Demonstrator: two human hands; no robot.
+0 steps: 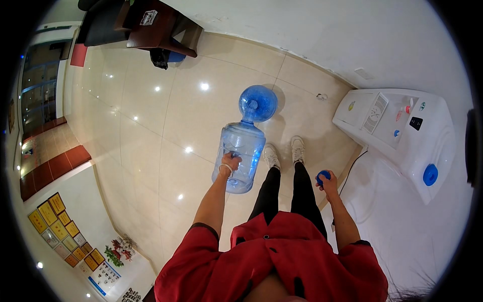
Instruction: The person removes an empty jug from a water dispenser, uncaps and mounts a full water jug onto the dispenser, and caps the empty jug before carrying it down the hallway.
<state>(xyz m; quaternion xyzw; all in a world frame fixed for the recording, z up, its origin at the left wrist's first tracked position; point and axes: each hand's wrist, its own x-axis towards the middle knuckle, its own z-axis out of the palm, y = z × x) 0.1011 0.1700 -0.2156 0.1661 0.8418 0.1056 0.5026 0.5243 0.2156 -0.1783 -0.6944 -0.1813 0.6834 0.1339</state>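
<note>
My left hand (232, 161) is closed around the handle of a large clear-blue water jug (244, 173). The jug lies tilted in front of my legs, its neck pointing away from me; no water level can be made out in it. Just past its neck, a second blue water jug (260, 95) stands on the floor, and the two overlap in view, so I cannot tell whether they touch. At my right side, my right hand (329, 185) has its fingers wrapped around a blue bottle cap (323, 175).
A white water dispenser (387, 126) with red and blue taps stands by the wall on the right; a blue round fitting (430, 174) is on its top. A dark wooden table (161, 27) with a black bag (159, 58) beneath is at the far left. My shoes (298, 148) are near the jugs.
</note>
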